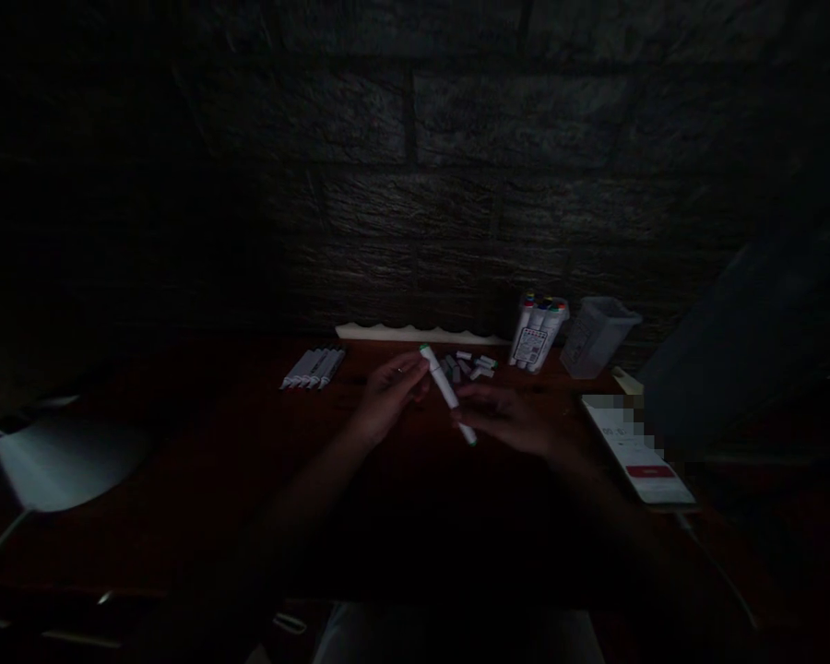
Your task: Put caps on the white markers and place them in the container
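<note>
The scene is very dark. Both my hands hold one white marker [446, 391] with a green cap end, slanted over a dark reddish table [200, 480]. My left hand [387, 398] pinches its upper end near the green tip. My right hand [512, 420] is closed round its lower end. Just behind the hands lie several loose marker caps [471, 365].
A row of several white markers [313, 368] lies at the left. A clear case of markers [538, 334] and an empty clear container [596, 336] stand at the back right. A lit phone [636, 452] lies at the right. A white ridged holder [415, 333] sits by the stone wall.
</note>
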A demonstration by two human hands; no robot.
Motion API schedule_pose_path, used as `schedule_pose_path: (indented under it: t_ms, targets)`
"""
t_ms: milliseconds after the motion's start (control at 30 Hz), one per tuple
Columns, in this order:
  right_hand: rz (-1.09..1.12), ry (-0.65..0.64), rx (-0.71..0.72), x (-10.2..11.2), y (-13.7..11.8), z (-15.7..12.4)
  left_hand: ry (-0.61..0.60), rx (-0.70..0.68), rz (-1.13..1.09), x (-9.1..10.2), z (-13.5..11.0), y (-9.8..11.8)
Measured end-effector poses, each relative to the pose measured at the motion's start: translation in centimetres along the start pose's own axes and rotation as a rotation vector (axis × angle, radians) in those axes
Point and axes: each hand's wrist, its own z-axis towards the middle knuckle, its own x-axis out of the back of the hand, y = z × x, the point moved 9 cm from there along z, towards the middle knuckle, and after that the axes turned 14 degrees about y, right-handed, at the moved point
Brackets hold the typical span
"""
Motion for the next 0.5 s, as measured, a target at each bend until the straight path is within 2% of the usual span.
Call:
schedule_pose_path:
  t_ms: [33, 100, 133, 200, 267, 367, 433, 500]
  targets:
    - [-0.018, -0.058, 0.004, -0.6, 0.0, -0.3, -0.05, 0.012, 0.025, -0.4, -0.2, -0.1]
    - [-0.036, -0.094, -0.002, -0.7, 0.0, -0.5, -0.067, -0.018, 0.053, -0.4, -0.3, 0.2]
    - [-0.025, -0.065, -0.006, -0.2, -0.1, -0.4, -0.066, -0.037, 0.075, -0.3, -0.3, 0.4]
    - [0.017, 0.094, 0.011, 2.2, -0.6, 0.1, -0.02, -0.072, 0.142, 0.4, -0.1, 0.8]
    - [0.022, 0.363, 0.067, 6.2, -1.7, 0.6, 0.023, -0.106, 0.224, 1.0, 0.1, 1.1]
    - [-0.103, 0.795, 0.187, 13.6, -4.7, 0.7, 0.018, -0.166, 0.333, 1.0, 0.3, 1.2]
    - [-0.177, 0.938, 0.302, 17.7, -7.3, 1.1, -0.008, -0.192, 0.38, 0.7, 0.3, 1.0]
    - [-0.297, 1.002, 0.41, 20.9, -9.8, 1.9, -0.025, -0.193, 0.414, 0.5, 0.3, 0.5]
